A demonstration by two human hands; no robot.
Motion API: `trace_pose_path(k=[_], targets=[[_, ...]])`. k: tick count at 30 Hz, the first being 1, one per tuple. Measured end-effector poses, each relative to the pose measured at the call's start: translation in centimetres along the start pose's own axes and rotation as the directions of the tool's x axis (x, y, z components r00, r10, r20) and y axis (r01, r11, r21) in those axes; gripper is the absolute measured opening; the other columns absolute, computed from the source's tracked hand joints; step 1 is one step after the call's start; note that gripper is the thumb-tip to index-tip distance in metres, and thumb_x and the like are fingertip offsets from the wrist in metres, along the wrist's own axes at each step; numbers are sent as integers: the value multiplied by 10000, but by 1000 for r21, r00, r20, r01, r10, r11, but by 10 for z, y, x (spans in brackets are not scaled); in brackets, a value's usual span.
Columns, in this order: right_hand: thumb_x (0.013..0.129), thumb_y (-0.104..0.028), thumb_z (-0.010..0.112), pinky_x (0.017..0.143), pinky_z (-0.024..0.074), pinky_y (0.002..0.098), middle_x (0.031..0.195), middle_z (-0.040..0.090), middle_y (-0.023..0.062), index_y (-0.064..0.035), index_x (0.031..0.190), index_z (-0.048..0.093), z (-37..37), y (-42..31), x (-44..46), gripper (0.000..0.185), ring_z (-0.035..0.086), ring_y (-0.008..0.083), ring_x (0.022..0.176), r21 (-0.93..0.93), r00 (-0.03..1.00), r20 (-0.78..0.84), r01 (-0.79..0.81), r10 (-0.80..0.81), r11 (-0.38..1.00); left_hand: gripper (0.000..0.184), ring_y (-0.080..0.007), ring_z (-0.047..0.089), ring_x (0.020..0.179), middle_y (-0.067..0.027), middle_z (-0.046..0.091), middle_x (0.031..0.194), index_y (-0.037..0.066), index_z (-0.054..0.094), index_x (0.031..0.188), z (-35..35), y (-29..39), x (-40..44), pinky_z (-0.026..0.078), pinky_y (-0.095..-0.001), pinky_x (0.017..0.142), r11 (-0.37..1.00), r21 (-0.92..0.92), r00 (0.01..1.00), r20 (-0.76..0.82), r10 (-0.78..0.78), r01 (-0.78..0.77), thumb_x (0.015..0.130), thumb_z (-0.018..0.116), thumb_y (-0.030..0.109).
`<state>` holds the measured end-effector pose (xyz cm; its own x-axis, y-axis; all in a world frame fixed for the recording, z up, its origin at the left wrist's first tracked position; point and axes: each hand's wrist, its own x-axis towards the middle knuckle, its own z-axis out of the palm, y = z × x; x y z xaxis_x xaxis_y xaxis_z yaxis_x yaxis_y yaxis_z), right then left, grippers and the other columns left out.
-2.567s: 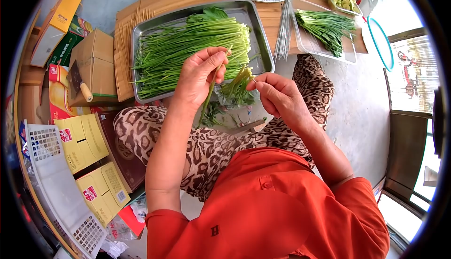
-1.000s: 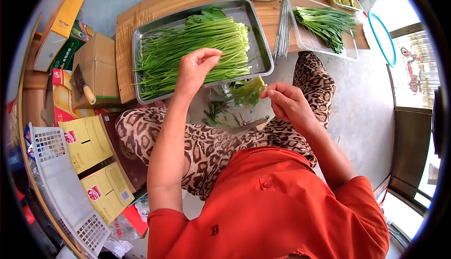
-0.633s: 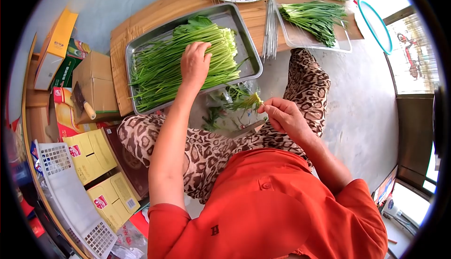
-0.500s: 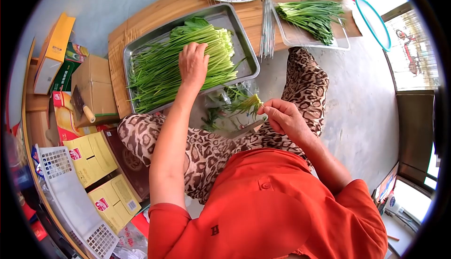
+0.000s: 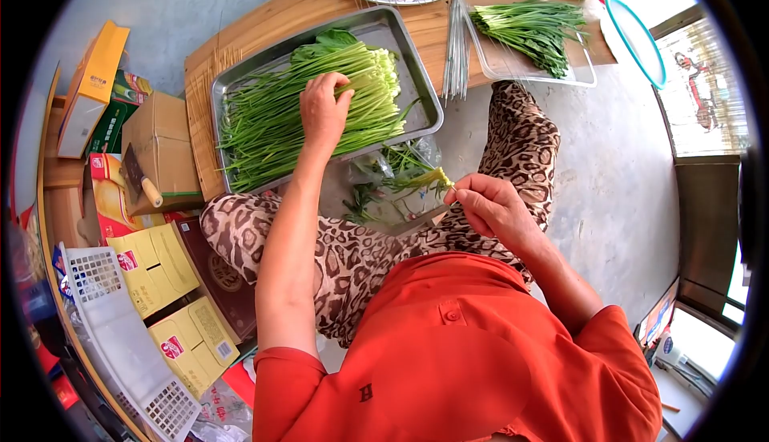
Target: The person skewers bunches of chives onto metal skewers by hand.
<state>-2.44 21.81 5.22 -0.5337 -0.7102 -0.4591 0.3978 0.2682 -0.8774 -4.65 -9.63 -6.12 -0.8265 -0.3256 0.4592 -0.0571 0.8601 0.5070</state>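
Greens: left hand moved over them, its grip unclear; right fingers clamped on skewer.

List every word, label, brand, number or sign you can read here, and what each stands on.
"H", apparently: dark letter on the red cloth shirt.
Too small or blurred to read:
red labels on the upper yellow cardboard box and lower yellow cardboard box;
print on the orange-and-white cardboard box;
pale characters on the dark green cardboard box;
red print on the clear plastic bag;
any other markings or numbers.
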Motion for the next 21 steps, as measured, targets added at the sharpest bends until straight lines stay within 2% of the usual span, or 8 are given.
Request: trace_pose_path(k=[5, 11, 13, 15, 16, 18, 19, 21], targets=[[974, -185, 477, 444, 279, 190, 552, 402, -62, -13, 976, 599, 3, 0, 0, 210, 345, 25, 476, 1, 1000, 11, -5, 5, 1000, 186, -259, 630, 802, -109, 632, 875, 28, 618, 940, -16, -5, 8, 489, -339, 711, 937, -328, 982, -97, -164, 124, 767, 679, 57], [975, -188, 478, 443, 274, 191, 549, 397, -65, -15, 974, 602, 5, -3, 1, 213, 343, 24, 475, -24, 1000, 17, -19, 19, 1000, 157, -238, 579, 781, -94, 580, 849, 18, 614, 982, -50, -6, 17, 459, -337, 694, 963, -267, 949, -291, -120, 40, 844, 617, 95], [975, -189, 478, 443, 273, 191, 548, 395, -66, -15, 973, 602, 5, -3, 0, 214, 342, 24, 475, -23, 1000, 17, -23, 23, 999, 181, -243, 580, 793, -95, 580, 860, 37, 621, 1034, -68, 6, 22, 451, -342, 683, 985, -167, 903, -429, -31, -45, 862, 597, 86], [975, -188, 481, 443, 275, 189, 546, 392, -65, -12, 962, 600, 5, -1, 0, 213, 340, 24, 472, -25, 1000, 16, -11, 11, 1000, 208, -253, 583, 821, -74, 589, 871, 72, 639, 1046, -90, 10, 26, 454, -343, 696, 991, 99, 864, -488, 127, -89, 840, 611, 64], [975, -188, 481, 443, 275, 189, 546, 392, -65, -12, 962, 600, 5, -1, -1, 213, 340, 24, 472, -25, 1000, 17, -13, 13, 1000, 208, -253, 583, 821, -74, 589, 871, 72, 639, 1046, -101, 18, 27, 454, -343, 696, 991, 99, 864, -487, 125, -88, 840, 611, 64], [975, -188, 479, 431, 261, 188, 543, 397, -62, -15, 954, 601, 3, -3, -3, 213, 332, 24, 464, 19, 998, 66, -15, 14, 1000, 183, -246, 586, 827, -84, 602, 915, 56, 643, 1050, -126, 34, 27, 479, -336, 716, 904, 386, 770, -514, 377, -185, 879, 578, 48], [975, -188, 479, 431, 261, 188, 543, 397, -62, -15, 954, 601, 2, -7, -5, 213, 332, 24, 464, 18, 998, 67, -18, 17, 1000, 183, -246, 586, 827, -84, 602, 915, 56, 643, 1050, -135, 42, 26, 479, -336, 716, 905, 385, 772, -514, 374, -182, 879, 578, 48], [976, -190, 472, 416, 242, 190, 535, 399, -58, -23, 953, 604, -1, -15, -9, 213, 325, 26, 452, 229, 980, 179, -131, 90, 965, 248, -249, 588, 855, -50, 611, 923, 105, 664, 1048, -149, 59, 24, 464, -356, 725, 901, 391, 705, -586, 400, -187, 812, 625, 37]])
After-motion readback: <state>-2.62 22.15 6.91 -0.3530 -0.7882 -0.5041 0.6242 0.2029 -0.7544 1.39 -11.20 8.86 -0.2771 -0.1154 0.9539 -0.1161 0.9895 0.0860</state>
